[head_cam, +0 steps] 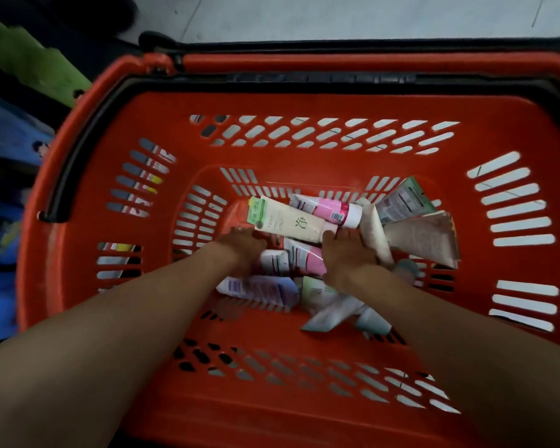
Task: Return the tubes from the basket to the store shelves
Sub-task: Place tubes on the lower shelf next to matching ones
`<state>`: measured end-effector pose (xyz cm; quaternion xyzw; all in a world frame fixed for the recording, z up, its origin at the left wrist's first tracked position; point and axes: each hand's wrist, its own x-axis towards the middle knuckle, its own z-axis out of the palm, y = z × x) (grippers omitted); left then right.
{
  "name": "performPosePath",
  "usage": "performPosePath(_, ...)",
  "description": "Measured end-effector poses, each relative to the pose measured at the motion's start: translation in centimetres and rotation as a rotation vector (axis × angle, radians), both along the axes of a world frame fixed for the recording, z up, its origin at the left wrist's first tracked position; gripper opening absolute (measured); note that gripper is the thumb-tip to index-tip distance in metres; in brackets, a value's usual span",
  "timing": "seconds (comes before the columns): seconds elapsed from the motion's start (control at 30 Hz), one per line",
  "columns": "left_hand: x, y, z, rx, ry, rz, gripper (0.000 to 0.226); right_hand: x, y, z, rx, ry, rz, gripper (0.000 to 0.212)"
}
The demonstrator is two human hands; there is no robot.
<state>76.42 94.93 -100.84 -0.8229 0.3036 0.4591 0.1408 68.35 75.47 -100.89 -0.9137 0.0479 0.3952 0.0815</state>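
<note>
Red basket [304,101] holds many tubes | left hand [240,245] and right hand [349,253] touch cream tube [290,223] | finger grip: cannot tell | black handle [88,124] folded left

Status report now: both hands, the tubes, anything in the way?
Left hand and right hand down in red basket, on cream tube; grip unclear. Other tubes loose around it. Nothing blocking.
</note>
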Motion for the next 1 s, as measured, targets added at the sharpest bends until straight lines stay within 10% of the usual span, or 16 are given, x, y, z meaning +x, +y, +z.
performPosePath(0.17, -0.8, 1.5, 2.8, -0.168, 0.13, 0.356, 0.073, 0.1, -0.4, 1.0, 0.096, -0.04, -0.148, 0.06)
performPosePath(0.37, -0.6, 1.3, 10.6, -0.625, 0.145, 1.073, 0.021, 1.1, -2.3, 9.7, 0.76, 0.029, -0.896, 0.043)
performPosePath(0.63, -1.6, 0.3, 25.3, -1.209, 0.402, 1.587, 0.061, 0.5, -2.5, 25.3, 1.21, -0.034, -0.98, 0.032)
performPosePath(1.0, -7.2, 2.2, 37.1, -1.694, 0.958, 1.472, 0.049, -4.3, 0.5, 37.4, 1.902, 0.082, -1.013, 0.058)
